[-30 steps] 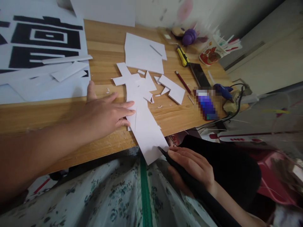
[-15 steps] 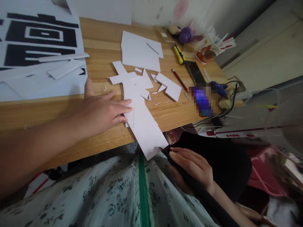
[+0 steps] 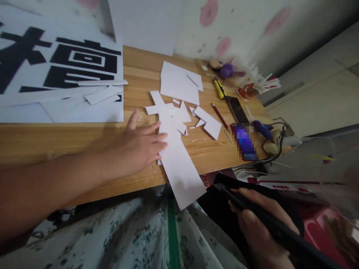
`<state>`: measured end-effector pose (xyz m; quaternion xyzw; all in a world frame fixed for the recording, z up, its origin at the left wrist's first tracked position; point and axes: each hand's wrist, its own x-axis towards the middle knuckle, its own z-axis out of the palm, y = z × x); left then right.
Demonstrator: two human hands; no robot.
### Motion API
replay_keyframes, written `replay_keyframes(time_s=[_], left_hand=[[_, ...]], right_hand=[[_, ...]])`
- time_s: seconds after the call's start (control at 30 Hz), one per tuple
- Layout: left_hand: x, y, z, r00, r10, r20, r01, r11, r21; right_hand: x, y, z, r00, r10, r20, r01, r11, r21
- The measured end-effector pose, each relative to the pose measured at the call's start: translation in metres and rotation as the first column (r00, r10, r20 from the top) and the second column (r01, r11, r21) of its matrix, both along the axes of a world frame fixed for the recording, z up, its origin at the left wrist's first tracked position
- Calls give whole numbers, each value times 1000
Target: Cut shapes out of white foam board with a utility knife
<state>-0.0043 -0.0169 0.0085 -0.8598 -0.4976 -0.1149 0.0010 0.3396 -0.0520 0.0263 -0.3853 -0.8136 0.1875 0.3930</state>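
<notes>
My left hand (image 3: 141,144) lies flat with fingers spread, its fingertips on the left edge of a white board piece (image 3: 183,173). That piece looks like foam board; its lower end juts past the table's front edge, over my lap. Above it lies a cut white shape with arms (image 3: 169,116). My right hand (image 3: 260,220), lower right, is closed around a long black tool (image 3: 238,200) with a narrow tip. The tip points at the board's lower right corner but stands apart from it. What kind of tool it is cannot be made out.
White offcuts (image 3: 210,123), a larger white board (image 3: 179,82), a dark red pencil (image 3: 220,116), a yellow cutter (image 3: 219,89) and a blurred-out phone (image 3: 244,140) lie on the wooden table (image 3: 134,74). A printed sheet (image 3: 109,112) is at left, a paper cup (image 3: 248,87) at right.
My right hand and the black tool have moved away from the board's lower end, right and down, and turned. My left hand still rests on the board. The view has shifted.
</notes>
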Motion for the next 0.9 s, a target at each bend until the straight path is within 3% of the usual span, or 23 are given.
replay_keyframes(time_s=[0.13,0.23,0.33,0.47,0.63,0.9], left_hand=[[-3,-1,-4,992,-126,-29,128,988,81],[-5,-1,-8,983,-180,-39,183,979,88],[-4,-2,-13,985,-170,-22,171,982,76],[-2,-3,-11,986,-158,46,158,987,8],[0,-2,7,987,-118,112,137,973,-186],[-2,-3,10,983,-126,137,155,962,-227]], right_hand=[[-51,42,-9,982,-18,-189,11,999,-39],[-90,76,-16,992,37,-123,-47,996,-79],[-111,96,-23,991,59,-120,-73,990,-121],[-118,101,-27,992,59,-116,-77,984,-163],[-119,103,-19,989,144,-27,-146,983,-115],[-117,106,-15,980,194,41,-189,976,-113]])
